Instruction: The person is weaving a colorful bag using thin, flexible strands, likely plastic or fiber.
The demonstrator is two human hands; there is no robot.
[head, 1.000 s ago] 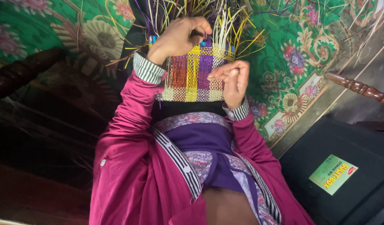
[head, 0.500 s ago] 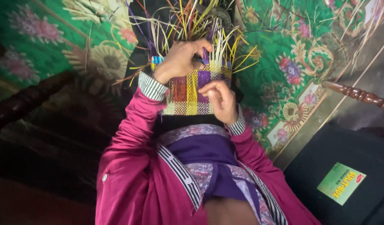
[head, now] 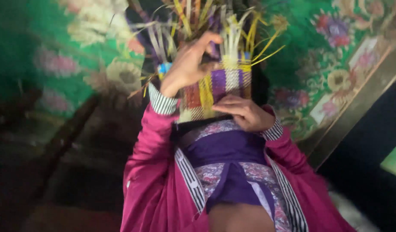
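A half-woven mat of coloured strips [head: 215, 92], in yellow, purple, red and white checks, lies on my lap. Loose strip ends [head: 206, 25] stick up and fan out from its far edge. My left hand [head: 187, 64] is raised over the upper left of the weave, fingers curled and pinching a strip near the top. My right hand [head: 245, 112] lies flat on the near right edge of the woven part, pressing it down. Both arms wear magenta sleeves with striped cuffs. The frame is blurred.
A green floor covering with flower patterns [head: 327, 51] spreads under and around the weaving. A dark wooden piece [head: 64, 141] runs at the left. A dark box [head: 370, 172] with a green label [head: 395, 159] sits at the right.
The view has shifted and blurred. My right hand has slid from the weave's right side down onto its near edge. My left hand stays at the top among the strips.
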